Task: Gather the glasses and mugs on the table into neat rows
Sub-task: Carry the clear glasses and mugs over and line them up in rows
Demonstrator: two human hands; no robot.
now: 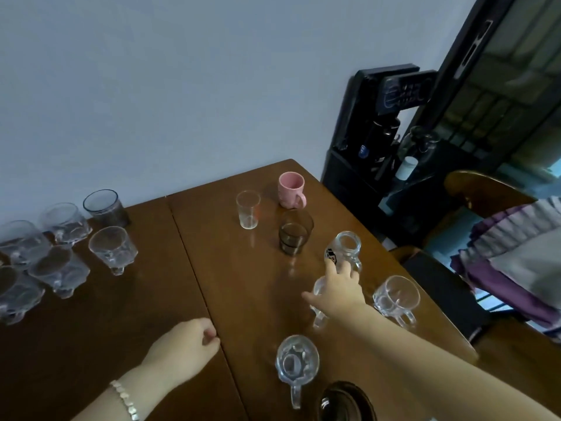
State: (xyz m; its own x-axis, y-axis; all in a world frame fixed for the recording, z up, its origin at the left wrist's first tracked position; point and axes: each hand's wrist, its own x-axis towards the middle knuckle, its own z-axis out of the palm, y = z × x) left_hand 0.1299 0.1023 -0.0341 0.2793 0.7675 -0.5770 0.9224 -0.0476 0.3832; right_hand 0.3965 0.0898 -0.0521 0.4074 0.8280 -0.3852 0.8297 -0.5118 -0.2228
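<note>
Right hand (341,288) outstretched, fingers (344,270) touching jar mug (349,249), grip unclear; left hand (185,349) fisted, empty

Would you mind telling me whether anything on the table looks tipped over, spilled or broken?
Nothing stands out: the pink mug, the smoked glass tumbler and the clear glass mugs all stand upright, with no spill visible on the wooden table.

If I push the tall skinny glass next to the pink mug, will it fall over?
Probably, if pushed near the top: the tall clear glass looks narrow for its height. It seems empty, so likely light. Being glass, it could break, and the pink mug stands close enough to get knocked.
</note>
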